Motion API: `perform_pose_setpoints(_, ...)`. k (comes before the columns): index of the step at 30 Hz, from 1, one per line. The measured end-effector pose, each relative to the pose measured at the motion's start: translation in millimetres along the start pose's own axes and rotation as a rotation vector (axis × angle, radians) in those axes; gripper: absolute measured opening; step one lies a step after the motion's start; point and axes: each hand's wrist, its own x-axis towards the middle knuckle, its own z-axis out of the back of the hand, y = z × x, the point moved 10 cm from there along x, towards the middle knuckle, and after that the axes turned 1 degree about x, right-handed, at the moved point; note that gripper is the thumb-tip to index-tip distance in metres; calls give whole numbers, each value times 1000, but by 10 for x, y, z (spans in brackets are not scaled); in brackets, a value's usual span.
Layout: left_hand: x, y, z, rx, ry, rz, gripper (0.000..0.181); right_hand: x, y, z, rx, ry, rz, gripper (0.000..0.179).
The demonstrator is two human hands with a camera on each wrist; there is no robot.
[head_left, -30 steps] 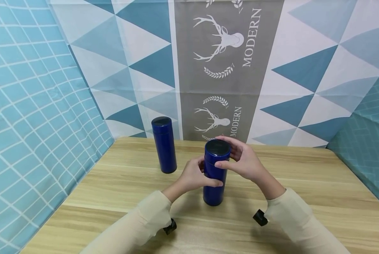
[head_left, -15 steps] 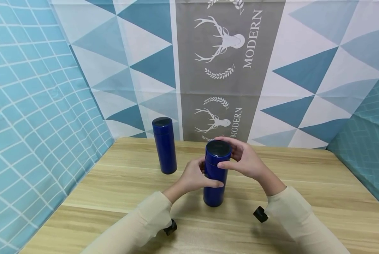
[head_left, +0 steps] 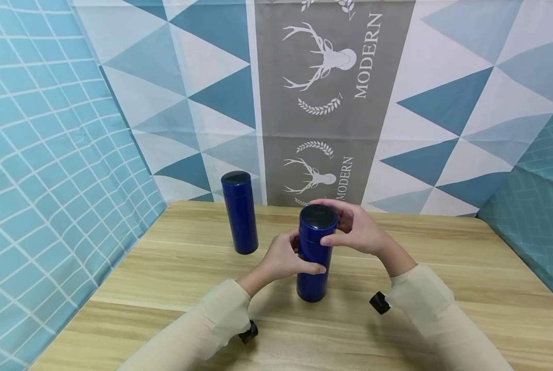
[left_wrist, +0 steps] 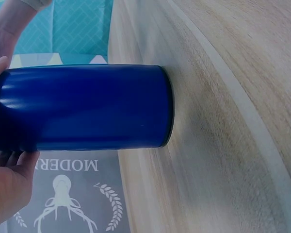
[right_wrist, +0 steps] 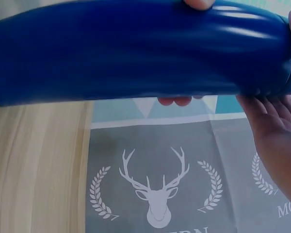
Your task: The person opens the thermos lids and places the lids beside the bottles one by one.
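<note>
A dark blue thermos flask (head_left: pixel 311 286) with a glossy black-topped lid (head_left: pixel 319 217) is upright in front of me, its base at the tabletop. My left hand (head_left: pixel 283 256) grips the flask's body from the left, thumb across the front. Higher up, my right hand (head_left: pixel 358 233) holds the lid, its thumb at the front near the seam and fingers curled behind. The left wrist view shows the lower flask body (left_wrist: pixel 97 107) lying sideways across the picture. In the right wrist view, the right hand's fingers (right_wrist: pixel 266 114) touch the lid end, and left fingertips (right_wrist: pixel 174 101) show below the body.
A second blue thermos flask (head_left: pixel 242 221) stands upright farther back on the left. The light wooden table (head_left: pixel 174 268) ends at a patterned cloth backdrop (head_left: pixel 322 123). A blue grid cloth (head_left: pixel 39 170) hangs at the left, a teal one (head_left: pixel 540 206) at the right.
My right hand turns slightly around the lid: its thumb shifts to the right and its far fingers to the left. The left hand and both flasks stay practically in place.
</note>
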Motion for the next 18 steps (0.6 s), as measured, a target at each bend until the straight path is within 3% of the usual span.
perform_pose_setpoints(18, -6, -4, -1, 3, 5, 6, 62, 52, -40, -6, 101, 115, 23, 71)
